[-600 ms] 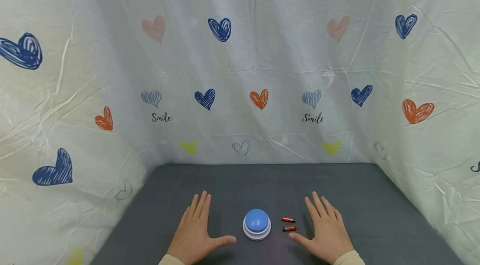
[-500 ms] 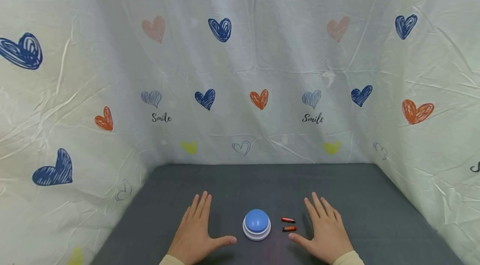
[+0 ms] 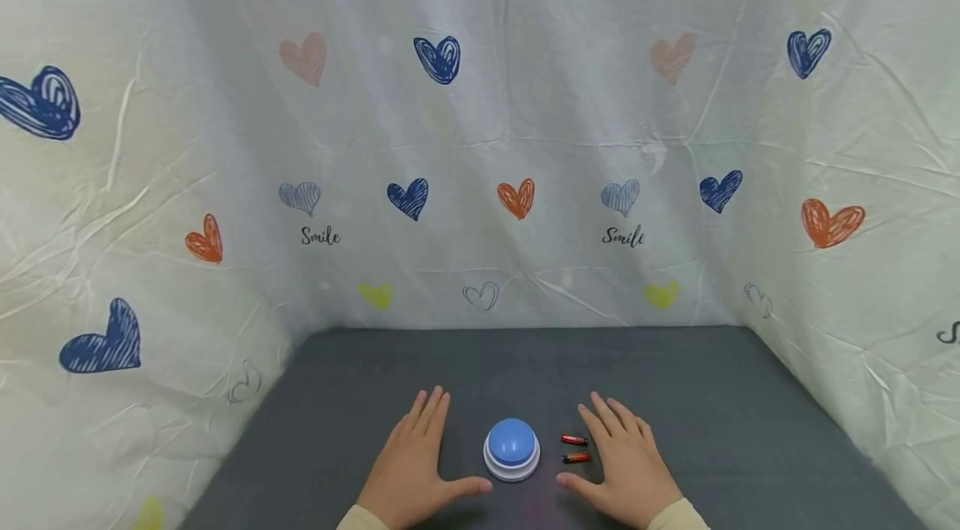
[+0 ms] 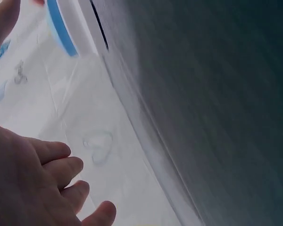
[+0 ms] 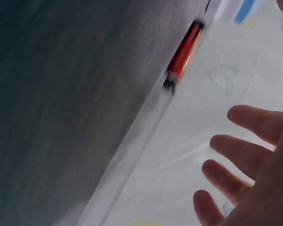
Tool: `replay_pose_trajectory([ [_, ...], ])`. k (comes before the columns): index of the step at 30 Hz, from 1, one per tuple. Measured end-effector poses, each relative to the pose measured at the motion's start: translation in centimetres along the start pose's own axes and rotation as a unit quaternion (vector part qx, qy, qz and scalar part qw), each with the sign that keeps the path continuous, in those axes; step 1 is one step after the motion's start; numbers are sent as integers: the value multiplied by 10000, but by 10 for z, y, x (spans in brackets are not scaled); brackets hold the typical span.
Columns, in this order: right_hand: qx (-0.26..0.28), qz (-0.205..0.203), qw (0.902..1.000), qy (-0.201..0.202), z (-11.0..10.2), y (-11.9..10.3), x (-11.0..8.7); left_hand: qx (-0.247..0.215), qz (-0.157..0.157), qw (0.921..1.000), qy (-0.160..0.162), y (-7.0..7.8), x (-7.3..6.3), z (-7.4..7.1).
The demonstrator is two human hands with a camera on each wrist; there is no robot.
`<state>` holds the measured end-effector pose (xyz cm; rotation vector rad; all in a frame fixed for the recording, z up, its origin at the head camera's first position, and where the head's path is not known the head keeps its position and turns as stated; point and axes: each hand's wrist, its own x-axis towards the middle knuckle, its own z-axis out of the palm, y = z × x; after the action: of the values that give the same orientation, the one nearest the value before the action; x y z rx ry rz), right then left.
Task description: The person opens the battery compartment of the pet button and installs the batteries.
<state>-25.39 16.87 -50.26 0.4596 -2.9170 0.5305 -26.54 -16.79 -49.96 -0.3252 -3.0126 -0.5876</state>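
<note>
A round push-button lamp or buzzer (image 3: 512, 448), with a blue dome on a white base, sits on the dark table between the two hands. To its left is my left hand (image 3: 416, 463), fingers extended and thumb pointing toward the base, holding nothing. Two small red batteries, an upper one (image 3: 574, 439) and a lower one (image 3: 576, 457), lie right of the blue dome. Just beyond them my right hand (image 3: 624, 467) hovers with spread fingers and holds nothing. In the right wrist view a red battery (image 5: 185, 54) with black ends appears beside the fingers (image 5: 240, 153).
The dark grey tabletop (image 3: 517, 367) stretches back to a white curtain (image 3: 480, 113) printed with hearts and the word Smile. The curtain also encloses the left and right sides.
Both hands have moved inward, the left one rightward and the right one leftward, closer to the blue-domed thing and the batteries. Those things stay in place on the table.
</note>
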Motion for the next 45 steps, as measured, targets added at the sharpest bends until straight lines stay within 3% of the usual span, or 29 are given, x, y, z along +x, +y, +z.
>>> replay_pose_trajectory([
  [7,269,-1021,9941,-256,11,-22,18,86,999,9944,-325,28,12,10],
  [11,118,-1361,9898,-407,16,-32,26,154,1307,9904,-429,46,14,12],
  [16,142,-1469,9877,-523,19,-40,30,240,1349,9889,-572,56,15,15],
  [31,185,-1447,9881,-488,18,-37,25,-86,1313,9887,-724,58,20,17],
  [37,223,-1432,9882,-494,17,-38,26,-907,1293,9847,-743,51,20,13],
  [41,173,-1486,9885,-219,17,-38,27,-1625,1211,9756,-841,47,21,9],
  [45,178,-1509,9883,138,18,-37,28,-2049,1166,9672,-946,44,22,7],
])
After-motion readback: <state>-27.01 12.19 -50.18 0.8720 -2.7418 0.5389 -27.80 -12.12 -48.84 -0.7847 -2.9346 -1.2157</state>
